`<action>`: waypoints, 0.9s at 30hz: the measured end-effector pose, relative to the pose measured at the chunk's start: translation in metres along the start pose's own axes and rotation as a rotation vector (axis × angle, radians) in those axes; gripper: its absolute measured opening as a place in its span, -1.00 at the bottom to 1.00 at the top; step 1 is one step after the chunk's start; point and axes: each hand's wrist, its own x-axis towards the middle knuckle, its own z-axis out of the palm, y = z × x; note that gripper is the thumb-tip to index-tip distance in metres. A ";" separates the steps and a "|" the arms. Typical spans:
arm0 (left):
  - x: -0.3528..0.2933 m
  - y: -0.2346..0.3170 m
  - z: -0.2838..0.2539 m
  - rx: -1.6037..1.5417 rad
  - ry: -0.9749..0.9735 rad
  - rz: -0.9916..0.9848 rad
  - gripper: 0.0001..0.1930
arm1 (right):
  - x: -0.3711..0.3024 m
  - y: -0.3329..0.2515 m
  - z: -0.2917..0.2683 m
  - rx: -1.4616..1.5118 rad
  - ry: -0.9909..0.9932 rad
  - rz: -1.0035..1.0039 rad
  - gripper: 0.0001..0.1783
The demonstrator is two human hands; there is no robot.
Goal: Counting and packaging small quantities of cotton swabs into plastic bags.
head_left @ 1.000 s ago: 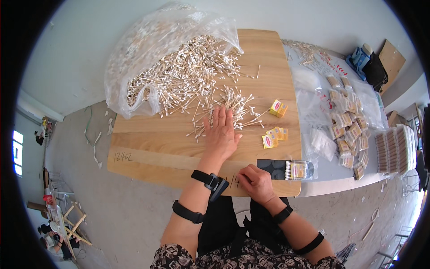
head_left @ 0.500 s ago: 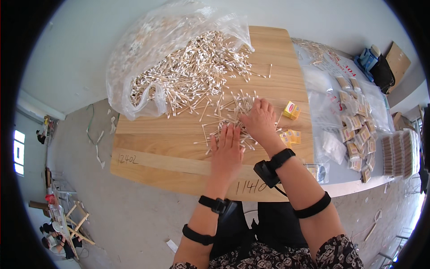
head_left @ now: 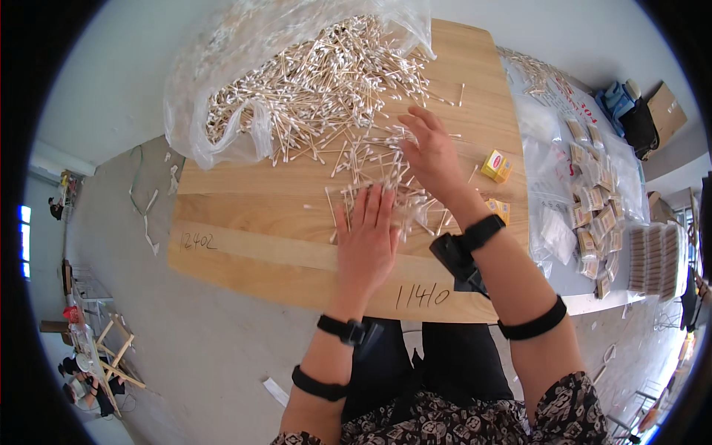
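A loose scatter of wooden-stick cotton swabs [head_left: 365, 160] lies on the wooden table [head_left: 245, 215]. My left hand [head_left: 368, 230] rests palm down at the near side of that scatter, fingers stretched out and touching some swabs. Over its far right side is my right hand [head_left: 436, 154], with fingers bent, the thumb apart, and no swab visibly gripped. Part of the scatter is hidden beneath both hands. Beyond them a big clear plastic bag [head_left: 185, 111] spills a large heap of cotton swabs [head_left: 319, 81] onto the tabletop.
To the right of my right hand are a yellow box [head_left: 497, 165] and further small yellow packs [head_left: 499, 211], partly behind my forearm. A neighbouring surface holds many small packs of swabs [head_left: 593, 200] and a stacked block of packs [head_left: 656, 258]. Another person [head_left: 83, 386] sits at far left.
My right hand has lifted and moved away from me, its fingers opening. My left hand stays on the swabs with its fingers stretched. The whole view has shifted slightly.
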 end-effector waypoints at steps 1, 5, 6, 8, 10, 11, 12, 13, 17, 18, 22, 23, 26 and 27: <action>0.009 -0.003 0.000 0.047 0.008 -0.008 -0.36 | -0.005 -0.008 -0.006 0.099 -0.019 0.128 -0.62; 0.042 -0.012 -0.007 0.085 -0.121 -0.093 -0.38 | -0.038 -0.028 -0.020 0.215 -0.096 0.306 -0.70; 0.042 -0.009 -0.014 0.081 -0.122 -0.088 -0.38 | -0.047 -0.030 -0.025 0.210 -0.095 0.309 -0.70; 0.040 -0.007 -0.027 0.001 -0.146 -0.121 -0.39 | -0.064 -0.036 -0.033 0.114 -0.091 0.297 -0.72; 0.022 -0.009 -0.028 -0.051 -0.067 -0.100 -0.40 | -0.078 -0.040 -0.039 0.071 -0.093 0.255 -0.73; 0.010 -0.010 -0.030 -0.101 0.014 -0.083 -0.41 | -0.083 -0.042 -0.043 0.029 -0.096 0.210 -0.74; 0.000 -0.012 -0.028 -0.100 0.014 -0.081 -0.41 | -0.087 -0.043 -0.045 0.030 -0.095 0.210 -0.74; -0.011 -0.015 -0.023 -0.184 0.062 -0.077 -0.42 | -0.092 -0.044 -0.046 0.006 -0.150 0.159 -0.75; -0.035 -0.010 -0.014 -0.178 0.225 -0.049 -0.47 | -0.109 -0.059 -0.048 -0.067 -0.246 0.091 -0.77; -0.035 -0.007 -0.015 -0.179 0.224 -0.050 -0.47 | -0.113 -0.062 -0.047 -0.068 -0.248 0.091 -0.77; -0.023 0.010 -0.027 -0.138 0.213 -0.116 -0.53 | -0.119 -0.070 -0.049 -0.016 -0.211 0.057 -0.73; -0.019 0.013 -0.030 -0.142 0.216 -0.120 -0.56 | -0.119 -0.071 -0.050 -0.021 -0.188 0.052 -0.72; -0.008 0.019 -0.031 -0.156 0.086 -0.198 -0.62 | -0.119 -0.069 -0.052 -0.005 -0.147 0.257 -0.72; -0.008 0.020 -0.028 -0.158 0.083 -0.197 -0.62 | -0.117 -0.068 -0.052 -0.007 -0.149 0.261 -0.72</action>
